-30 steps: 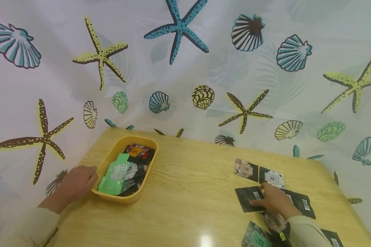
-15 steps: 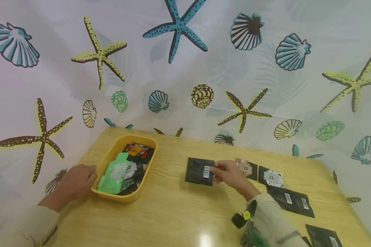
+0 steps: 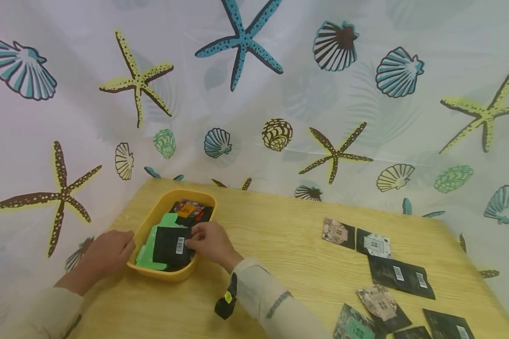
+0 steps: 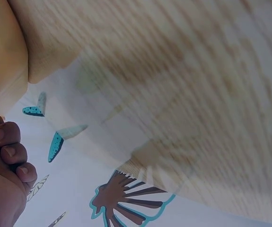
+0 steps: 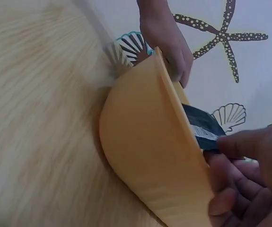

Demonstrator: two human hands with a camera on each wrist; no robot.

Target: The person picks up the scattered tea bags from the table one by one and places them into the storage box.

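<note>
My right hand (image 3: 213,243) pinches a flat black sachet (image 3: 166,246) with a white barcode label, at its right edge. The sachet is over the yellow plastic tub (image 3: 179,277), covering part of a green pouch (image 3: 150,260). From the right wrist view, thumb and fingers hold the sachet (image 5: 203,124) just past the tub's rim. My left hand (image 3: 107,254) stays at the tub's left rim, its fingers curled in the left wrist view. Farther back in the tub lies a dark packet with an orange label (image 3: 188,210).
On the table's right lie several flat packets: a patterned pair (image 3: 338,232), a black strip with barcodes (image 3: 400,277), a pink-patterned one (image 3: 379,303), a green-labelled one (image 3: 356,327) and a black one (image 3: 447,325). A shell-print curtain (image 3: 254,103) hangs behind the table.
My right hand picked up the black sachet from among the packets on the right and carried it left over the tub. The left hand has stayed at the tub's rim.
</note>
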